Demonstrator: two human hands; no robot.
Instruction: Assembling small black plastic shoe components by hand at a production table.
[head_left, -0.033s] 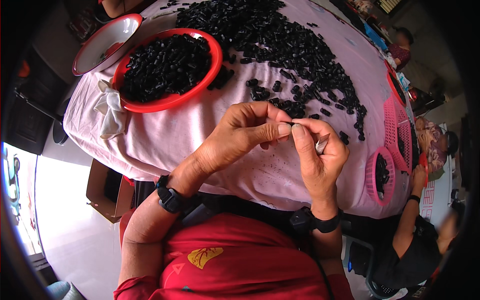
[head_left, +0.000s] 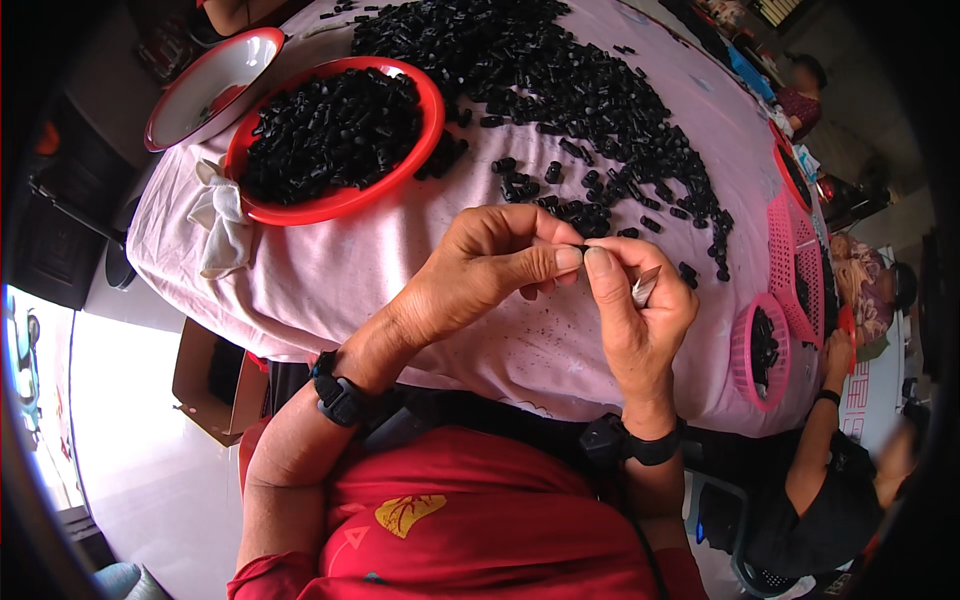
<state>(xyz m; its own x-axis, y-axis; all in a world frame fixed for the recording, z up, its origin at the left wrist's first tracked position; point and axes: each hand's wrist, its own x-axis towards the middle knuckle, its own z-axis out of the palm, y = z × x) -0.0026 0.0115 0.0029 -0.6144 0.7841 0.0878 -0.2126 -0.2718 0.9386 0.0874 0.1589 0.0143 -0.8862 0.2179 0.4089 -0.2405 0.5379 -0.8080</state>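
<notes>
My left hand (head_left: 480, 262) and my right hand (head_left: 640, 305) meet over the near part of the cloth-covered table. Thumbs and forefingers of both pinch one small black part (head_left: 583, 247), mostly hidden by the fingertips. Tucked in the curled fingers of my right hand is also a small pale, pointed blade-like piece (head_left: 645, 288); its other end is hidden. Just beyond my hands lies a loose heap of short black cylindrical parts (head_left: 560, 85), with several strays (head_left: 585, 215) close to my fingers.
A red basin (head_left: 435, 130) full of similar black parts stands at left, with a white red-rimmed bowl (head_left: 190, 105) behind and a white cloth (head_left: 222, 230) beside it. Pink baskets (head_left: 742, 355) line the right edge. A cardboard box (head_left: 205, 385) sits below left. Co-workers sit at right.
</notes>
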